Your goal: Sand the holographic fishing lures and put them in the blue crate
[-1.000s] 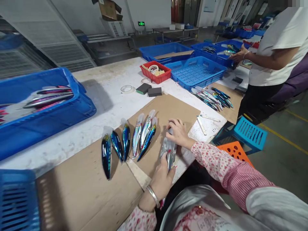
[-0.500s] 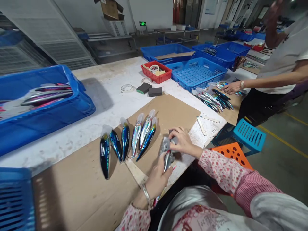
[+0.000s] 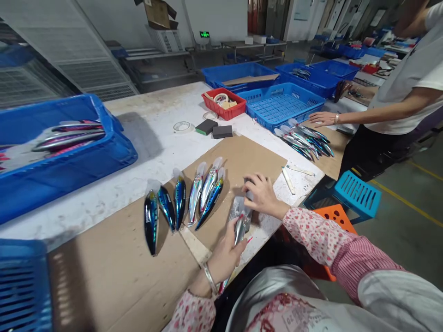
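A silver fishing lure (image 3: 239,232) is in my left hand (image 3: 226,251), with the fingers wrapped round its body and its front end pointing away from me. Beyond that end lies a dusty grey patch (image 3: 236,207), perhaps a block or the lure's clear lip; I cannot tell which. My right hand (image 3: 260,193) is bent over a dark grey sanding block (image 3: 248,181), mostly hidden by the fingers, just beyond the lure. To the left, several blue and silver lures with clear lips, among them a dark blue lure (image 3: 151,223), rest on the cardboard (image 3: 114,263).
Two dark sanding blocks (image 3: 222,132), a tape ring (image 3: 182,126) and a red tray (image 3: 224,109) are farther back. Blue crates (image 3: 117,147) flank the table. At right, a co-worker's hand (image 3: 322,118) is beside a lure pile (image 3: 308,140); stools (image 3: 358,191) stand below.
My right hand has shifted slightly away from me, off the lure's front end. My left hand keeps its hold on the lure. The co-worker's hand has moved left, behind the lure pile.
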{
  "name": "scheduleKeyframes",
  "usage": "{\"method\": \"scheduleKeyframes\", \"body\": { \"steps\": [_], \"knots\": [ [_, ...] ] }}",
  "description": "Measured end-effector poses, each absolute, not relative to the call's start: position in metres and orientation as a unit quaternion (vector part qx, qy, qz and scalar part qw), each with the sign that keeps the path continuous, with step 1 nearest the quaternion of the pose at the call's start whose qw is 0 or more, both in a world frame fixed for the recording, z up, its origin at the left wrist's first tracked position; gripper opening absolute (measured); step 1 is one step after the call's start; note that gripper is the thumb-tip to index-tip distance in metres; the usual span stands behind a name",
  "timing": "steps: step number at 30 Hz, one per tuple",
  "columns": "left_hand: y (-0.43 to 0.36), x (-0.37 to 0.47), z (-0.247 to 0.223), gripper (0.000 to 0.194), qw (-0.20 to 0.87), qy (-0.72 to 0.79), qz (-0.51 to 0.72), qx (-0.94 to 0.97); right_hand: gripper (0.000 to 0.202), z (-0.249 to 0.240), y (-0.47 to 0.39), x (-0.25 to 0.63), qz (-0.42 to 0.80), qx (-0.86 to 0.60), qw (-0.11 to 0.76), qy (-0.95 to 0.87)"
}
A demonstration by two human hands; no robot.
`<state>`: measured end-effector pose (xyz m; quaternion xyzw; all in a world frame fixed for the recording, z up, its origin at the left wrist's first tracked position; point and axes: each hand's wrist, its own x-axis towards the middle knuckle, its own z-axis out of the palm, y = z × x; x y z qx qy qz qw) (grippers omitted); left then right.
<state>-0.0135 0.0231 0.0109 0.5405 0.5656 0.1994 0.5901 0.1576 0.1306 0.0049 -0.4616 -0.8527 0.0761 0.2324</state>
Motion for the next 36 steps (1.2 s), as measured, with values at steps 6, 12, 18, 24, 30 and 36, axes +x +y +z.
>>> {"method": "scheduleKeyframes", "body": {
  "steps": [6,12,18,24,30,36],
  "knots": [
    [0.024,-0.014,0.012,0.062,0.589,0.565,0.197,0.543,0.017,0.007,0.137,0.158,0.101,-0.451,0.211,-0.861],
    [0.024,-0.015,0.011,0.063,0.613,0.564,0.190,0.520,0.020,0.006,0.131,0.155,0.128,-0.427,0.208,-0.871],
    [0.023,-0.015,0.017,0.063,0.549,0.576,0.163,0.583,0.016,0.005,0.168,0.167,0.126,-0.546,0.281,-0.780],
    [0.023,-0.006,0.024,0.066,0.495,0.586,0.158,0.621,0.019,0.000,0.142,0.144,0.166,-0.535,0.300,-0.772],
    [0.019,-0.005,0.022,0.064,0.470,0.581,0.128,0.653,0.018,-0.006,0.131,0.152,0.155,-0.518,0.291,-0.790],
    [0.031,-0.017,0.041,0.059,0.270,0.622,-0.001,0.735,0.018,0.013,0.182,0.183,0.151,-0.513,0.390,-0.750]
  ]
}}
